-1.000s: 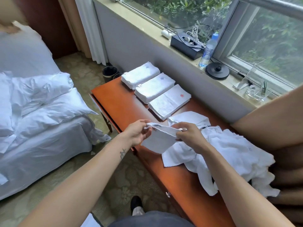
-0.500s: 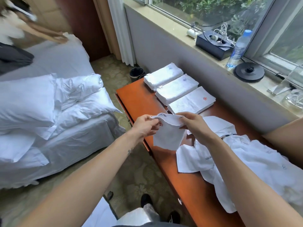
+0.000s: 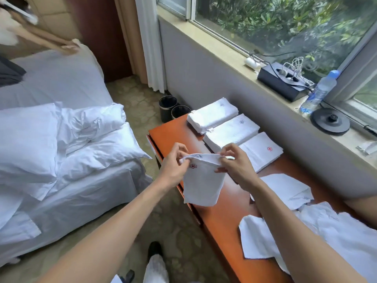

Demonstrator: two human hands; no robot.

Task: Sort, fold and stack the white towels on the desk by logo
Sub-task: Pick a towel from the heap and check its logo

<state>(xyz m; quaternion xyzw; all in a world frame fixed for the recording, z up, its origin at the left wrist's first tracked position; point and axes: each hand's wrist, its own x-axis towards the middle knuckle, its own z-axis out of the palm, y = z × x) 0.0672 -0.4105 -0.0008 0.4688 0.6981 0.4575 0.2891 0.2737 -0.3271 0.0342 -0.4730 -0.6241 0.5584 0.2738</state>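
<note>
A small white towel [image 3: 203, 184] with a red logo near its top left corner hangs over the desk's front edge. My left hand [image 3: 173, 166] pinches its top left corner and my right hand [image 3: 237, 166] pinches its top right corner. On the orange wooden desk [image 3: 222, 213] three folded stacks lie in a row: a far stack [image 3: 213, 114], a middle stack with a dark logo [image 3: 232, 131], and a near stack with a red logo [image 3: 262, 151]. A heap of loose white towels [image 3: 336, 231] lies at the desk's right end.
A bed with white pillows [image 3: 61, 139] stands to the left across a strip of carpet. Two black bins [image 3: 173, 110] sit on the floor beyond the desk. The windowsill holds a black box [image 3: 283, 84], a water bottle [image 3: 320, 90] and a kettle base [image 3: 330, 121].
Both hands have lifted the towel and spread it by its top corners, so the red logo now faces me. The view has swung to the left.
</note>
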